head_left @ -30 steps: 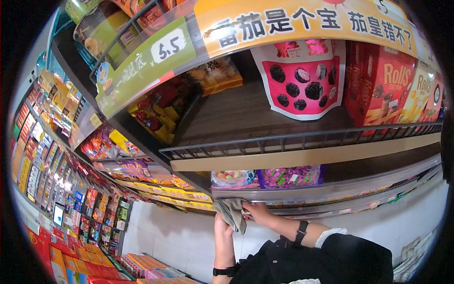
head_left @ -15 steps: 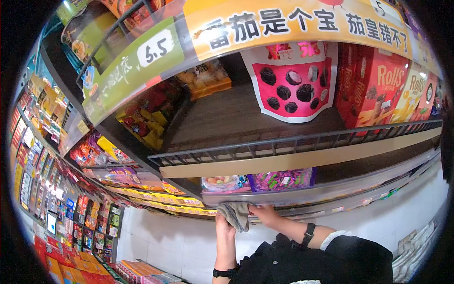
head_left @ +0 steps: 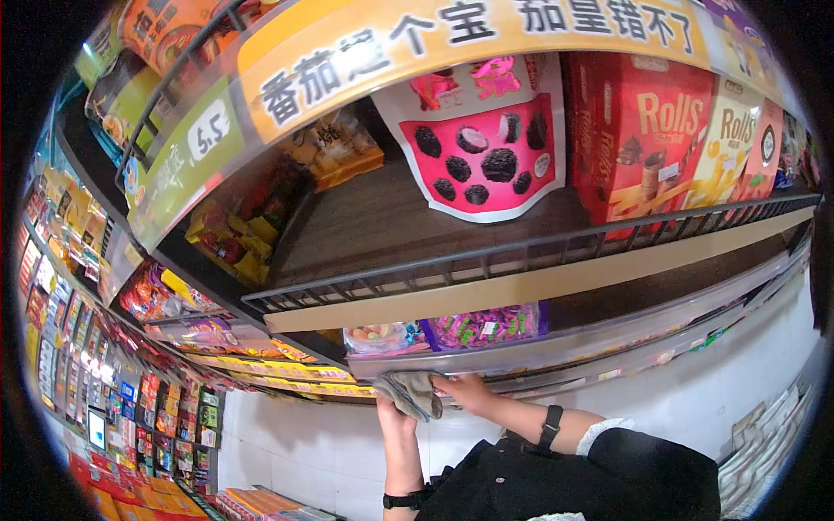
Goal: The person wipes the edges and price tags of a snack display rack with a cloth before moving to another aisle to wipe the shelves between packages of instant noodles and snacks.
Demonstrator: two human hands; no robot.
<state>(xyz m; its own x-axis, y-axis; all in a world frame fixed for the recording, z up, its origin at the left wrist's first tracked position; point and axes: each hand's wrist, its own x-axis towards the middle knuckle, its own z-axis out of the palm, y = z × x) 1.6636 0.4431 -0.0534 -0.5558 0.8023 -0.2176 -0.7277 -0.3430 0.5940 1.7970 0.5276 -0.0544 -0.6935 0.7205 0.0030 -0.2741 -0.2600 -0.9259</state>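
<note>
A crumpled grey cloth (head_left: 410, 392) is bunched up at the front edge of a lower shelf. My left hand (head_left: 397, 420) grips it from below, with most of the fingers hidden by the folds. From the right, my right hand (head_left: 469, 392) pinches the cloth's right edge, its fingers closed. Just above the hands runs the shelf's clear front strip (head_left: 452, 358). Behind that strip lie a purple bag of wrapped candy (head_left: 486, 327) and a round clear-topped pack of sweets (head_left: 382, 336).
Above, a wire-railed shelf (head_left: 539, 252) holds a pink and white snack pouch (head_left: 486, 156) and red Rolls boxes (head_left: 647, 143). A yellow label strip (head_left: 469, 35) overhangs it. Stocked racks (head_left: 165, 417) stand at left. White floor tiles (head_left: 287, 434) lie below.
The whole view has shifted, so the shelf goods and my hands appear farther left. Both hands still hold the cloth at the shelf edge.
</note>
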